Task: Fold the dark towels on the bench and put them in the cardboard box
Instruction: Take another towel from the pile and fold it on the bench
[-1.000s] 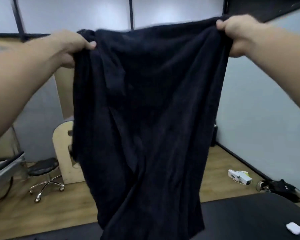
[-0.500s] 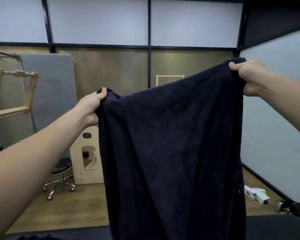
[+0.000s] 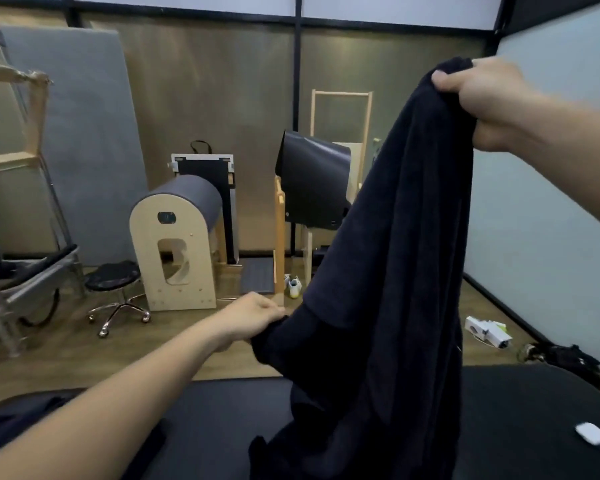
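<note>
I am holding the dark towel (image 3: 395,271) slanting down from 1 o'clock, fingers of the right hand (image 3: 482,102) clamped on its top corner, left hand (image 3: 253,318) pinching a lower edge, its tail pooling on the bench (image 3: 215,410) at 6 o'clock, risking a skewed, bunched fold.

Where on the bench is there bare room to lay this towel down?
Bare bench lies between the left arm and the hanging towel, and right of it up to the white object. Dark cloth crowds the left corner.
</note>
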Available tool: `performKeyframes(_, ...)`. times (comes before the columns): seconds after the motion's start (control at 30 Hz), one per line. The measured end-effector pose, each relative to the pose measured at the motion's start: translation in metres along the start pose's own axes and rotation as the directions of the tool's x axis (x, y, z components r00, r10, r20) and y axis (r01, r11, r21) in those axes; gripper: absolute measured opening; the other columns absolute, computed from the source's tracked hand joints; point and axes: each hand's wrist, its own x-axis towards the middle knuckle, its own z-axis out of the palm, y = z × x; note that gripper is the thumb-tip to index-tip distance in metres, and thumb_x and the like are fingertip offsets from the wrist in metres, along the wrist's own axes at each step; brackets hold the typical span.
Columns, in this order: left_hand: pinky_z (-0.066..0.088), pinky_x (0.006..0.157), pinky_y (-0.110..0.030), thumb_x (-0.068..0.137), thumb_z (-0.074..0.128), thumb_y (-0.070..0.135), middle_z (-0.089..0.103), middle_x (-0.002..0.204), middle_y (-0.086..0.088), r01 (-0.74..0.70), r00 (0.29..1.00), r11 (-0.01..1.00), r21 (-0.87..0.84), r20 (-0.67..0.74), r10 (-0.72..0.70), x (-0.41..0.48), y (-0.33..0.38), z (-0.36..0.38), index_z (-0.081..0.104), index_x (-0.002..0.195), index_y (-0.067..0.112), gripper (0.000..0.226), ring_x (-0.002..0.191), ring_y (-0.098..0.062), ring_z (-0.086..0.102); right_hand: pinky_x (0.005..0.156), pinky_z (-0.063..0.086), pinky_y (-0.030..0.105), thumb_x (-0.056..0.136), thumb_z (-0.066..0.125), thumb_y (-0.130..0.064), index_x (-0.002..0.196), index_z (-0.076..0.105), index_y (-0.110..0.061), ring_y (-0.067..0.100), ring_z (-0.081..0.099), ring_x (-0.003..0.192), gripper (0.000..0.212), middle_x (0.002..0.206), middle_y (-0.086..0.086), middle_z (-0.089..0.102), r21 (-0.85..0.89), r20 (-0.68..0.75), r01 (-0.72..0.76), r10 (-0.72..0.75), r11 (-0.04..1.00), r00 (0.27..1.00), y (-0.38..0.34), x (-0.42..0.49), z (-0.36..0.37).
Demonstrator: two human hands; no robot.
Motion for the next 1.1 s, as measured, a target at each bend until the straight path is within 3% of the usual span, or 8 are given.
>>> performKeyframes(0.2, 0.048, 0.094, -0.049, 0.086, 0.068, 0.017, 0.07, 0.105, -0.019, 0.137, 0.96, 0.853, -0.504, 0.28, 0.011, -0.007, -0.011, 0.083, 0.067, 0.109, 0.005, 0.026, 0.101, -0.037, 0.063, 0.074, 0.061, 0.034, 0.09, 0.067, -0.021, 0.12, 0.06, -0.015, 0.016, 0.074, 0.085, 0.031, 0.103, 0.005, 0.072, -0.024, -0.016, 0.001, -0.001, 1.0, 1.0, 0.005, -0.01, 0.008)
performKeyframes(0.43, 0.057, 0.059, -0.03, 0.092, 0.045, -0.013, 0.067, 0.095, -0.021, 0.2, 0.972, 0.55, -0.811, 0.237, -0.005, -0.012, 0.018, 0.122, 0.068, 0.096, 0.003, 0.028, 0.073, -0.026, 0.067, 0.074, 0.061, 0.032, 0.092, 0.065, -0.018, 0.122, 0.058, -0.014, 0.015, 0.074, 0.083, 0.031, 0.104, 0.004, 0.071, -0.029, -0.037, -0.022, 0.021, 0.999, 0.999, 0.009, -0.012, -0.002)
performKeyframes(0.57, 0.056, 0.069, -0.034, 0.094, 0.039, -0.014, 0.072, 0.097, -0.017, 0.112, 0.989, 0.303, -0.946, 0.136, 0.059, -0.004, 0.041, 0.09, 0.071, 0.108, 0.008, 0.041, 0.078, -0.025, 0.066, 0.081, 0.06, 0.036, 0.09, 0.067, -0.019, 0.124, 0.058, -0.013, 0.018, 0.074, 0.087, 0.036, 0.106, 0.006, 0.071, -0.039, -0.031, -0.047, 0.046, 0.998, 0.998, 0.012, -0.011, -0.008)
performKeyframes(0.73, 0.054, 0.09, -0.041, 0.092, 0.04, -0.005, 0.069, 0.113, -0.018, 0.063, 0.992, 0.178, -0.982, 0.081, 0.093, 0.008, 0.072, 0.043, 0.069, 0.113, 0.005, 0.037, 0.098, -0.029, 0.064, 0.086, 0.058, 0.036, 0.092, 0.065, -0.017, 0.101, 0.064, -0.016, 0.018, 0.072, 0.094, 0.009, 0.102, 0.005, 0.071, -0.046, 0.045, -0.018, 0.02, 0.999, 0.999, 0.011, -0.012, -0.01)
performKeyframes(0.8, 0.05, 0.096, -0.042, 0.093, 0.052, 0.011, 0.07, 0.1, -0.015, 0.106, 0.989, 0.222, -0.969, 0.125, 0.074, 0.008, 0.083, 0.036, 0.071, 0.098, 0.003, 0.022, 0.094, -0.029, 0.064, 0.087, 0.058, 0.035, 0.092, 0.065, -0.018, 0.098, 0.064, -0.018, 0.018, 0.072, 0.094, 0.006, 0.102, 0.004, 0.071, -0.041, 0.047, -0.014, 0.016, 0.999, 0.999, 0.011, -0.011, -0.012)
performKeyframes(0.87, 0.052, 0.096, -0.043, 0.09, 0.067, 0.022, 0.071, 0.098, -0.013, 0.132, 0.987, 0.421, -0.897, 0.159, 0.029, 0.005, 0.092, 0.038, 0.072, 0.103, 0.004, 0.023, 0.096, -0.029, 0.065, 0.086, 0.058, 0.034, 0.093, 0.064, -0.017, 0.096, 0.064, -0.017, 0.018, 0.071, 0.093, 0.003, 0.098, 0.004, 0.071, -0.034, 0.058, -0.006, 0.008, 0.999, 0.998, 0.011, -0.01, -0.012)
performKeyframes(0.97, 0.053, 0.092, -0.043, 0.087, 0.072, 0.013, 0.073, 0.101, -0.011, 0.091, 0.995, 0.61, -0.787, 0.092, -0.029, 0.007, 0.106, 0.027, 0.067, 0.112, 0.004, 0.027, 0.099, -0.025, 0.067, 0.085, 0.057, 0.033, 0.093, 0.063, -0.016, 0.093, 0.065, -0.016, 0.019, 0.071, 0.091, 0.002, 0.094, 0.004, 0.071, -0.052, 0.066, -0.002, 0.006, 0.999, 0.998, 0.013, -0.007, -0.016)
performKeyframes(1.1, 0.055, 0.09, -0.038, 0.091, 0.065, 0.01, 0.071, 0.088, -0.008, -0.288, 0.957, 0.44, -0.851, -0.248, 0.149, 0.019, 0.157, -0.093, 0.064, 0.098, 0.007, 0.008, 0.085, -0.021, 0.069, 0.076, 0.058, 0.033, 0.092, 0.066, -0.019, 0.099, 0.064, -0.017, 0.016, 0.071, 0.085, 0.008, 0.095, 0.003, 0.072, -0.02, -0.085, -0.075, 0.073, 0.997, 0.994, 0.013, 0.005, -0.048)
